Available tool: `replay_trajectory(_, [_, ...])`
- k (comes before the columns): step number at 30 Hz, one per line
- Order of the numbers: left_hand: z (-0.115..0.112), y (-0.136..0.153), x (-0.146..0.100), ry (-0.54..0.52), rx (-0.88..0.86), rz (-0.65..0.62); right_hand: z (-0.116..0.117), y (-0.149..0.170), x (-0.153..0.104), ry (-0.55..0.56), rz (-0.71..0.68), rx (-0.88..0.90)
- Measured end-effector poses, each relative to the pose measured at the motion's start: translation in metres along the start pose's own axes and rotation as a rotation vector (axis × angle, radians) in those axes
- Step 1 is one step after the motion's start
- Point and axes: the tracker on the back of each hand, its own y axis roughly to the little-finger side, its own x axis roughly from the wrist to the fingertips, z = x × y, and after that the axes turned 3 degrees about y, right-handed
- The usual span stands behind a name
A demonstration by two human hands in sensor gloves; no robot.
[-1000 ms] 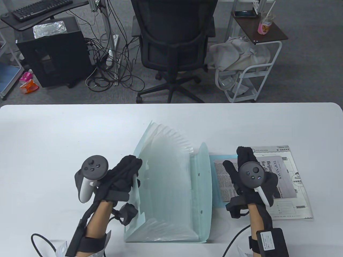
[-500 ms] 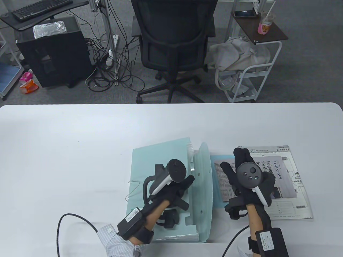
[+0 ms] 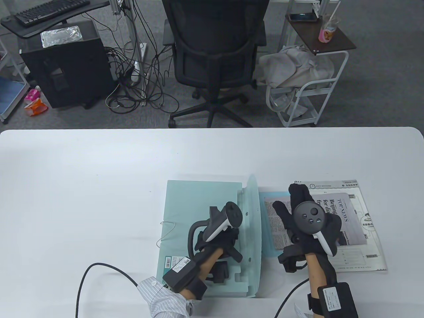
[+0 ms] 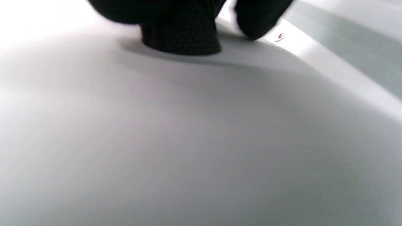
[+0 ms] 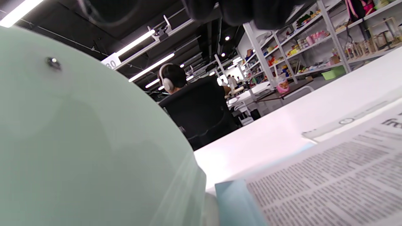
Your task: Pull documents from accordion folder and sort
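Observation:
The pale green accordion folder [image 3: 195, 205] lies closed and flat at the table's middle. Its curved flap [image 3: 252, 212] stands open along the right side. My left hand [image 3: 217, 241] rests on top of the folder and presses it down; in the left wrist view a gloved fingertip [image 4: 180, 40] touches the folder's smooth cover [image 4: 188, 141]. My right hand [image 3: 294, 203] lies flat and open on the newspaper page [image 3: 346, 215], which tops a pile with a white form [image 3: 364, 258] and a blue sheet [image 3: 269, 252]. The right wrist view shows the flap [image 5: 78, 141] beside the newspaper [image 5: 329, 185].
A thin elastic loop [image 3: 165, 229] trails from the folder's left edge. A barcode label [image 3: 170, 262] sits on its near left corner. An office chair [image 3: 212, 49] and a small cart [image 3: 308, 89] stand beyond the table's far edge.
The folder was fanned open with my left hand gripping its left cover. It has swung shut to the right, and my left hand now presses on top. My right hand hardly moved.

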Motion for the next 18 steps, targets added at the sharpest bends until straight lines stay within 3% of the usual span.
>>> replay_trajectory(6, [0.002,-0.011,-0.012,-0.147,0.2,0.015,0.0,0.0,-0.001,-0.009,0.001,-0.008])
replay_trajectory(9, [0.01,-0.008,-0.02,-0.181,0.181,-0.015,0.0,0.001,-0.001,-0.011,0.001,-0.007])
replay_trajectory(12, [0.024,0.002,-0.031,-0.188,0.116,-0.054,0.001,0.001,-0.001,-0.016,0.0,-0.009])
replay_trajectory(15, [0.037,0.017,-0.042,-0.206,0.172,-0.039,0.002,0.0,-0.002,-0.026,-0.003,-0.018])
replay_trajectory(18, [0.04,0.041,-0.047,-0.13,0.197,-0.029,0.004,0.0,-0.002,-0.033,-0.006,-0.029])
